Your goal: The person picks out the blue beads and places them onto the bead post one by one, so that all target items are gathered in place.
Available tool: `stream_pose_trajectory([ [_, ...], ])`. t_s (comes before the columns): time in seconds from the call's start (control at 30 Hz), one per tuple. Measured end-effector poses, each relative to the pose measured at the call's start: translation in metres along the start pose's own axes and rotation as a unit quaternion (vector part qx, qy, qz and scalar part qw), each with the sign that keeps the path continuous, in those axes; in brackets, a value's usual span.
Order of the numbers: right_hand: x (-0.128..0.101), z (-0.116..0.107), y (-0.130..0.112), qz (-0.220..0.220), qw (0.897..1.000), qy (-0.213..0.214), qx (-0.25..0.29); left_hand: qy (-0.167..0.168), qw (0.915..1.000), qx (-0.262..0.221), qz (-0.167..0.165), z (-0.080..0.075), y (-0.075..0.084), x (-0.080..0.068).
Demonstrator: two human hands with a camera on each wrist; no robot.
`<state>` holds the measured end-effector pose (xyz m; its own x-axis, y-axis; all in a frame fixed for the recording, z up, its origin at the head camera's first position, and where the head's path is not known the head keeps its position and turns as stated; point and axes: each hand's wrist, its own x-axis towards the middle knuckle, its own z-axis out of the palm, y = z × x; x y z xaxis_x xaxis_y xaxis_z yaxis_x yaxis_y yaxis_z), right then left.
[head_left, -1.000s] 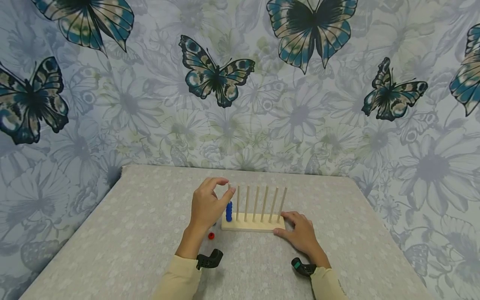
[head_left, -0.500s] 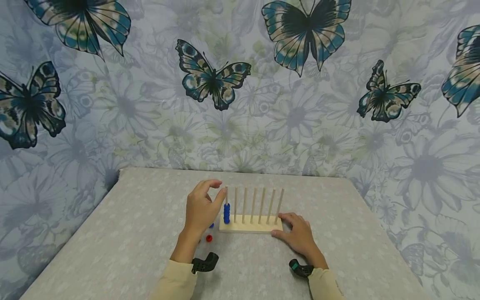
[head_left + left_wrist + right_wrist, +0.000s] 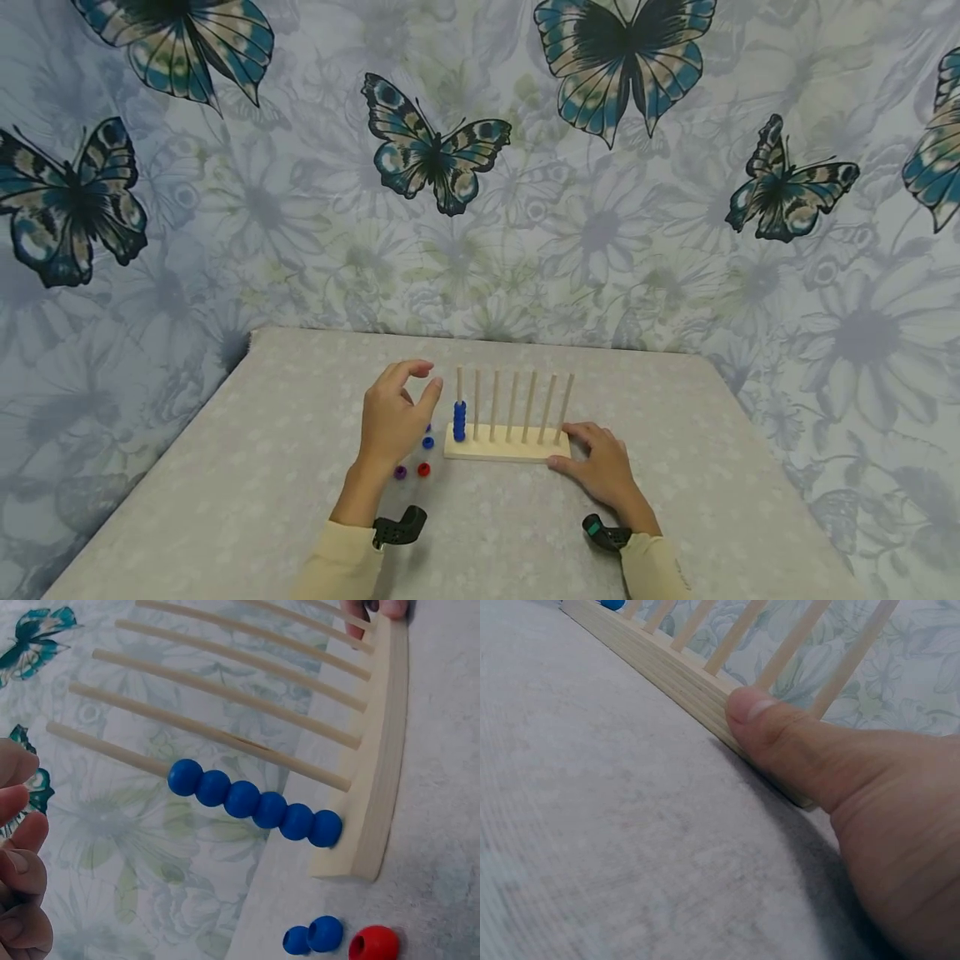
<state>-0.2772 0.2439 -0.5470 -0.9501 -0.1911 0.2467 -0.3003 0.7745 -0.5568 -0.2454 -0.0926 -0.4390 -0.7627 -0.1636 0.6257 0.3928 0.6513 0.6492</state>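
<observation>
A pale wooden peg rack [image 3: 517, 451] with several upright pegs stands mid-table. Several blue beads [image 3: 459, 420] are stacked on its leftmost peg, seen close in the left wrist view as a blue bead row [image 3: 255, 806]. My left hand [image 3: 429, 377] hovers just left of that peg, fingers loosely spread and holding nothing. My right hand [image 3: 573, 450] holds the rack's right end, its thumb [image 3: 780, 735] pressed on the front edge of the rack [image 3: 660, 667]. Loose on the cloth by the left hand lie a red bead [image 3: 423, 469], a purple bead [image 3: 400, 472] and two blue ones [image 3: 428, 442].
The table [image 3: 247, 467] wears a grey patterned cloth and stands against a butterfly-print backdrop [image 3: 435, 150]. Its left and far edges are in view. Loose blue beads [image 3: 315, 935] and the red bead [image 3: 373, 943] lie just off the rack's [image 3: 375, 772] left corner.
My left hand has drawn back from the top of the leftmost peg, moving left and a little down, uncovering the loose beads. The right hand stays on the rack.
</observation>
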Motion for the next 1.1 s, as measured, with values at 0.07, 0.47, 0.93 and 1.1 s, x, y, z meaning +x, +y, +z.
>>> stream_pose_trajectory([
  [0.07,0.0,-0.002,0.001,0.004,1.0,0.0,0.0,-0.004,1.0,0.004,-0.005,0.001,-0.003,-0.002],
  [0.47,0.002,0.0,0.002,0.016,1.0,-0.016,0.004,-0.063,0.9963,0.033,-0.048,0.004,-0.021,-0.023],
  [0.93,0.004,-0.001,0.002,0.015,1.0,-0.01,0.004,-0.074,0.9931,0.054,-0.074,0.011,-0.034,-0.038],
  [1.1,0.003,-0.001,0.0,0.019,1.0,-0.013,0.007,-0.077,0.9915,0.053,-0.091,0.011,-0.036,-0.044],
])
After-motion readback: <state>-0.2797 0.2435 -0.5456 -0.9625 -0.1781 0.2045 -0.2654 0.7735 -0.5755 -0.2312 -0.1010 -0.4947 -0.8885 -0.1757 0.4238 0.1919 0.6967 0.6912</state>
